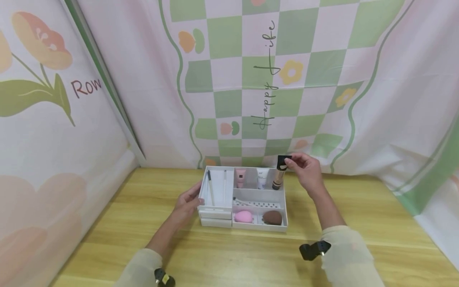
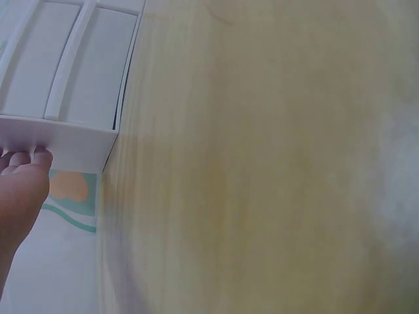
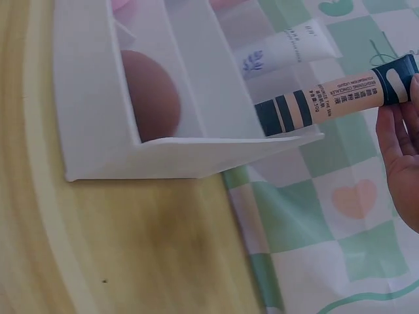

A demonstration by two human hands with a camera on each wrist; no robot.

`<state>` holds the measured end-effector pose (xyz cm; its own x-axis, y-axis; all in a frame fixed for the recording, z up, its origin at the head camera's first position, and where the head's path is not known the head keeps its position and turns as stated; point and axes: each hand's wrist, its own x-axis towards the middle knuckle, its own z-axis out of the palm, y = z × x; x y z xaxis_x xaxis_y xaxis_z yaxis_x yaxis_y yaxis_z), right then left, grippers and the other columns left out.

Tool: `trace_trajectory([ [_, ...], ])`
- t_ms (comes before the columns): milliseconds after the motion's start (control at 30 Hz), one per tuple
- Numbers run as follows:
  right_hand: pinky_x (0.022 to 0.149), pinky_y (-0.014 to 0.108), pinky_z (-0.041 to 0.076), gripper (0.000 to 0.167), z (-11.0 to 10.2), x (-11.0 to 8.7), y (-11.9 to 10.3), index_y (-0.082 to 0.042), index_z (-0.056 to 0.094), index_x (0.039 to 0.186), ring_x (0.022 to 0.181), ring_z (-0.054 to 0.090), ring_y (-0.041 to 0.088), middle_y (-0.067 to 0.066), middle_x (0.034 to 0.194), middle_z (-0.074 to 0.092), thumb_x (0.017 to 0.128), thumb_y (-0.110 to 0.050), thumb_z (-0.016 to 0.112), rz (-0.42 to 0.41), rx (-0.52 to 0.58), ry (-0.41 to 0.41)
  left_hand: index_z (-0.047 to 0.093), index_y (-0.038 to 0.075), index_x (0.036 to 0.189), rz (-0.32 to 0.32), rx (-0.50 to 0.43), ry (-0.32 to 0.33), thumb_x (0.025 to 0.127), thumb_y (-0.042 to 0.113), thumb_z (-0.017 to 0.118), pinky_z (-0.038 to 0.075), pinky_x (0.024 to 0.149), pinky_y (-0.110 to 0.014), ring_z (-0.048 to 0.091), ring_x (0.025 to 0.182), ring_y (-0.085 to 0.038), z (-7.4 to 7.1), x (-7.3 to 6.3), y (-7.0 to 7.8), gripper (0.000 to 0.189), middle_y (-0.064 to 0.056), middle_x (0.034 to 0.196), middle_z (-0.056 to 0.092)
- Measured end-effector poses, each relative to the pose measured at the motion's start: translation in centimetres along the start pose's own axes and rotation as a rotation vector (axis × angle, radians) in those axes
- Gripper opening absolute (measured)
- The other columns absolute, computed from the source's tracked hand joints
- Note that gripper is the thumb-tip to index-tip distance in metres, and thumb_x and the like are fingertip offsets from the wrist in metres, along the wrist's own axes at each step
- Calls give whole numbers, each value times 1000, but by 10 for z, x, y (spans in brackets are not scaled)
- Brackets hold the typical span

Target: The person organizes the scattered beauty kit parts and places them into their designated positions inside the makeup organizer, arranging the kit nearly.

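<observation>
A white makeup organizer (image 1: 259, 227) stands on the table, its compartments facing up. My right hand (image 1: 306, 171) pinches the dark flat end of a beige-and-black concealer tube (image 3: 347, 97), which tilts upright in the back right compartment. Beside it stand a white tube (image 1: 262, 177) with a blue print and a pink tube (image 1: 240, 178). My left hand (image 1: 186, 205) rests against the organizer's left side wall, fingertips touching it in the left wrist view. In the front compartment lie a pink makeup sponge (image 1: 243, 217) and a brown makeup sponge (image 1: 272, 217).
Thin brushes (image 1: 210, 187) lie in the organizer's left tray, above two small drawers (image 1: 216, 218). A slim white tool (image 1: 242, 201) lies in the middle compartment. The wooden table (image 1: 236, 259) meets a checkered, flowered curtain (image 1: 229, 103) right behind the organizer.
</observation>
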<state>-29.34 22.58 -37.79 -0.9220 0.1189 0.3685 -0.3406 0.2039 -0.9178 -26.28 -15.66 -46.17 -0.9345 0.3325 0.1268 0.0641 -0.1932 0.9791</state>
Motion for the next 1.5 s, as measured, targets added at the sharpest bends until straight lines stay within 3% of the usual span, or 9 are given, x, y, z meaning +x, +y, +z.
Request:
trace_trajectory([
  [67, 71, 7, 58, 4, 2, -2, 5, -4, 70, 96, 77, 63, -6, -26, 81, 66, 93, -6, 69, 19, -16, -3, 19, -6, 158, 3, 3, 1, 90, -6, 50, 31, 122, -25, 12, 159, -38, 0, 0, 0, 74, -20, 171, 11],
  [133, 72, 8, 58, 10, 4, -5, 9, 2, 68, 100, 77, 63, -6, -27, 80, 66, 93, -6, 69, 36, -29, -5, 19, -6, 158, 6, 7, 2, 91, -5, 50, 31, 122, -24, 12, 159, -38, 1, -1, 0, 74, -20, 171, 12],
  [467, 75, 8, 58, 27, 10, -16, 25, 15, 62, 111, 79, 62, -8, -29, 80, 63, 93, -5, 68, 75, -80, -44, 19, -5, 158, 4, -1, 1, 91, -6, 50, 31, 122, -26, 12, 159, -38, 1, -3, 2, 74, -20, 171, 12],
  [800, 79, 4, 54, 33, 7, -23, 33, 11, 65, 115, 84, 59, -11, -9, 97, 70, 93, -12, 72, 81, -186, -31, 18, -7, 158, 13, -2, -9, 91, -6, 49, 32, 121, -21, 10, 159, -38, 0, -5, 2, 74, -21, 171, 10],
  [1100, 78, 5, 54, 35, 4, -21, 34, 10, 64, 120, 85, 59, -11, -23, 87, 63, 94, -12, 70, 86, -188, -74, 18, -5, 158, 5, 15, -1, 91, -5, 50, 30, 122, -24, 10, 160, -38, -1, -5, 3, 74, -20, 171, 11],
  [1333, 82, 3, 52, 37, 4, -18, 32, 8, 65, 123, 86, 58, -12, 0, 99, 71, 95, -14, 70, 73, -218, -105, 20, -5, 158, -1, 17, 9, 91, -5, 50, 29, 123, -27, 12, 160, -37, -2, -6, 4, 74, -19, 171, 12],
  [1400, 82, 3, 53, 37, 4, -18, 32, 9, 64, 124, 87, 58, -12, -2, 99, 70, 95, -13, 70, 70, -208, -112, 20, -4, 158, -5, 20, 7, 91, -5, 50, 28, 124, -28, 11, 160, -37, -2, -6, 4, 74, -19, 171, 12],
  [1500, 84, 3, 54, 38, 3, -19, 32, 11, 61, 125, 89, 59, -14, -17, 95, 66, 95, -10, 68, 63, -164, -116, 21, -2, 159, -21, 24, 11, 92, -4, 51, 29, 123, -27, 12, 160, -35, -2, -8, 5, 73, -17, 171, 13],
])
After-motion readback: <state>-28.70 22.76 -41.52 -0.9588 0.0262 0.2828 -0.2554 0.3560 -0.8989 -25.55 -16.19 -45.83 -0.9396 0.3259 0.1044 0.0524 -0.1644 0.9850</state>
